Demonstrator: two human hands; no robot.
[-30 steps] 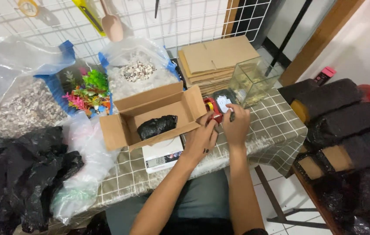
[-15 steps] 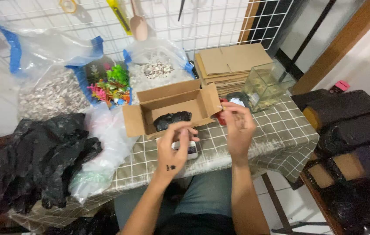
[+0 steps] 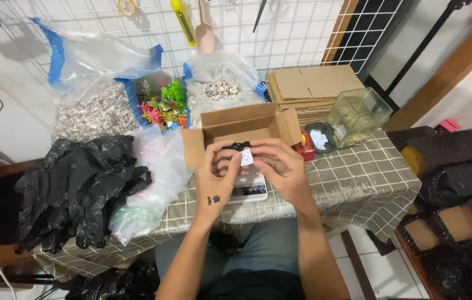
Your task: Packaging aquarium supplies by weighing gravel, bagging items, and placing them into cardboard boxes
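Both hands meet above the table in front of an open cardboard box (image 3: pixel 236 125). My left hand (image 3: pixel 217 173) and my right hand (image 3: pixel 276 165) pinch a small white label (image 3: pixel 246 157) between their fingertips. A black bag inside the box shows just above the fingers (image 3: pixel 239 145). Under the hands lies a small white digital scale (image 3: pixel 250 189) on the checked tablecloth (image 3: pixel 358 172).
Black plastic bags (image 3: pixel 75 189) and a clear bag (image 3: pixel 155 166) lie left. Behind are bags of gravel (image 3: pixel 94 111) and shells (image 3: pixel 222 89), colourful plastic plants (image 3: pixel 163 105), flat cardboard (image 3: pixel 308 86), a small glass tank (image 3: pixel 358 114), a red tape dispenser (image 3: pixel 305 150), a wire grid wall.
The right hand left the spot beside the tape dispenser and came to the middle. The left hand joined it, and both now hold the white label in front of the box.
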